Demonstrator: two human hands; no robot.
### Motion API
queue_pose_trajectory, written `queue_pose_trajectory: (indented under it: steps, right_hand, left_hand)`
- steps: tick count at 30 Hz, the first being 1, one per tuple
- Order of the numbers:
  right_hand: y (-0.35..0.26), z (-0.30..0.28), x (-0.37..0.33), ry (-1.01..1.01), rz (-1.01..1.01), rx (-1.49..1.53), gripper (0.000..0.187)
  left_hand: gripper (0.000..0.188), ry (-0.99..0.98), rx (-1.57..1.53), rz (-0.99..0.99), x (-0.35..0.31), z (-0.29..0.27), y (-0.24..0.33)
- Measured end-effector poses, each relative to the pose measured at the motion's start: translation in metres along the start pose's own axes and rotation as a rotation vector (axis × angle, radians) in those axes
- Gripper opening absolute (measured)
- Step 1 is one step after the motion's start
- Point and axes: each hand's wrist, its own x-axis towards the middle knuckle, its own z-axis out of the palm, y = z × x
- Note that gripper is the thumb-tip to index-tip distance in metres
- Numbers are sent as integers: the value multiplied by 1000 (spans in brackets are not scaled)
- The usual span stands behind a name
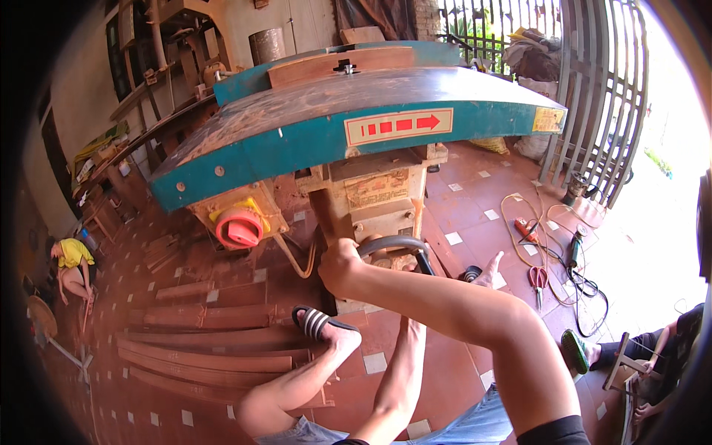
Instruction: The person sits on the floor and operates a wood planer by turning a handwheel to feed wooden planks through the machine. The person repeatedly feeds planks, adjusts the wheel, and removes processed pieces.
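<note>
A woodworking machine with a teal-edged metal table (297, 137) stands in front of me. A dark handwheel (393, 241) sits low on its front, below the table. My right arm reaches across to the left, and my right hand (340, 268) is closed round the wheel's left side. My left forearm rises from below and passes behind the right one. Most of my left hand is hidden there, near the lower right of the wheel, so its fingers cannot be made out. A cutter spindle (345, 67) pokes up through the tabletop, beside a wooden fence (304, 70).
Left of the wheel is a red rotary switch (239, 228). Long wooden boards (215, 356) lie on the tiled floor. To the right are pliers-like red-handled scissors (538, 280), power tools (528, 230) and cords. One person (73, 259) crouches far left; another (667, 348) holds wooden pieces at lower right.
</note>
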Motion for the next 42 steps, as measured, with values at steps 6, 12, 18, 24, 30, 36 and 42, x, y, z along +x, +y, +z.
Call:
queue_pose_trajectory:
  steps: [6, 12, 18, 24, 30, 36, 42]
  right_hand:
    - [47, 1, -56, 268, 48, 586, 54]
    - [33, 200, -69, 1284, -11, 2508, 45]
    - [64, 165, -94, 874, 72, 2072, 42]
    - [57, -3, -66, 265, 57, 727, 51]
    - [43, -20, -34, 6, -125, 359, 48]
    - [81, 84, -81, 650, 64, 1323, 52]
    - [30, 222, -55, 1139, -244, 2580, 43]
  left_hand:
    - [41, 118, 69, 65, -26, 106, 90]
    - [59, -6, 2039, 92, 3, 262, 137]
    - [49, 270, 1154, 278, -8, 181, 175]
    - [66, 191, 161, -3, -45, 71, 71]
    - [47, 162, 71, 44, -16, 74, 24]
    - [49, 310, 733, 47, -31, 132, 143]
    - [37, -38, 2023, 314, -6, 267, 124]
